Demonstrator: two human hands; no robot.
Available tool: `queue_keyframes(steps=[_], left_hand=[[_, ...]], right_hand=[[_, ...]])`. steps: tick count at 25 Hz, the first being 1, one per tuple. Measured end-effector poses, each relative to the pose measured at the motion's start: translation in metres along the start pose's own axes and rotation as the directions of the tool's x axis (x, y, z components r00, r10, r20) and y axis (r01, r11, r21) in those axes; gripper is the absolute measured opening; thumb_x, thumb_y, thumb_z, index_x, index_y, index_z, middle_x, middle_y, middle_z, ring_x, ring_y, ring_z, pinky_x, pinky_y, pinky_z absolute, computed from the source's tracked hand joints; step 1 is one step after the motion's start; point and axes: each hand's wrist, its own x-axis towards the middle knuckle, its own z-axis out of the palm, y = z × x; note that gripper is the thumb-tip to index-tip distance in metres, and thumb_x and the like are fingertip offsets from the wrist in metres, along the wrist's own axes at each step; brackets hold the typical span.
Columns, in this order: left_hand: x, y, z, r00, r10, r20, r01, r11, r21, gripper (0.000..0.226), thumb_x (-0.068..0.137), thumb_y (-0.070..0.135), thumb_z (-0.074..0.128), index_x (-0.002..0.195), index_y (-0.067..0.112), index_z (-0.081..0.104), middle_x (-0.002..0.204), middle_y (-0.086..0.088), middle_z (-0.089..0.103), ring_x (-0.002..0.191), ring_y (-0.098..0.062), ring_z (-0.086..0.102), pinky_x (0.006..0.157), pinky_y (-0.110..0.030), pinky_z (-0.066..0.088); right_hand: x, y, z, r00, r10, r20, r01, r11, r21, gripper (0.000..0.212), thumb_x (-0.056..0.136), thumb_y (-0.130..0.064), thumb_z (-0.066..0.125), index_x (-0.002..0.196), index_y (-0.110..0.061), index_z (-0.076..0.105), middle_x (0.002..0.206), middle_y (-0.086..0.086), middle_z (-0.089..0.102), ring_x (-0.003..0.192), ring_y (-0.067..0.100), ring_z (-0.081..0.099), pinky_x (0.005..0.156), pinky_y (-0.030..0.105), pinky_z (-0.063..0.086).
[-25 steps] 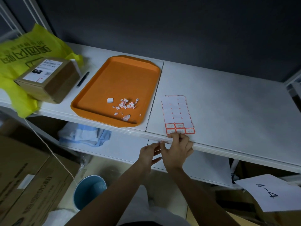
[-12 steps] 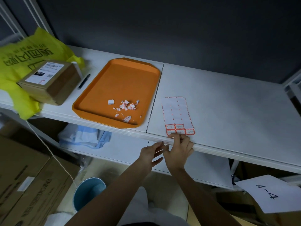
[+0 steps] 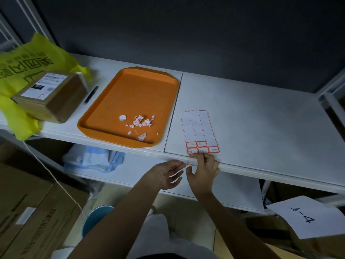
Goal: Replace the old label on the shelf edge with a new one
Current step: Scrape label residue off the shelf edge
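A label sheet (image 3: 199, 128) with red borders lies on the white shelf, near its front edge (image 3: 261, 170). Only its bottom two rows hold written labels (image 3: 202, 147). My right hand (image 3: 203, 171) is at the edge just below the sheet, with its fingertips over the edge's top and its thumb lower on the front face. My left hand (image 3: 164, 176) hovers just to its left, palm up and fingers relaxed, holding nothing. A thin pale strip (image 3: 186, 162) shows on the edge between the two hands. Whether it is a label I cannot tell.
An orange tray (image 3: 97, 116) with torn label scraps (image 3: 141, 122) sits left of the sheet. Further left are a black pen (image 3: 91, 94), a cardboard parcel (image 3: 50, 96) and a yellow bag (image 3: 28, 58). Below are a blue bucket (image 3: 95, 217), cardboard boxes (image 3: 28, 212) and a paper marked 4-4 (image 3: 306, 215).
My left hand has drawn away from the right hand to the left and its fingers have spread. My right hand stays at the shelf edge.
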Motion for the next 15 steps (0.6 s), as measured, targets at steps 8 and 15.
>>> queue_keyframes(steps=[8,15], left_hand=[[0.0067,0.0011,-0.0012,0.997,-0.075,0.031,0.077,0.995,-0.07,0.031,0.075,0.018,0.083,0.104,0.009,0.076,0.102,-0.005,0.076,0.096,-0.019,0.068,0.064,-0.029,0.056],[0.009,-0.0013,0.0052,0.997,-0.055,-0.059,0.056,0.998,0.015,0.024,0.071,0.026,0.085,0.089,0.01,0.08,0.085,-0.002,0.078,0.082,-0.017,0.066,0.058,-0.024,0.053]], right_hand=[[0.0003,0.0044,0.0,1.0,-0.019,0.017,0.019,1.0,0.021,0.043,0.065,-0.019,0.083,0.105,-0.02,0.066,0.111,0.01,0.06,0.104,0.033,0.053,0.086,0.038,0.032],[0.001,0.0072,-0.0004,0.999,-0.024,0.04,0.024,1.0,0.007,0.043,0.065,-0.018,0.081,0.105,-0.021,0.066,0.11,0.008,0.059,0.102,0.03,0.052,0.084,0.035,0.031]])
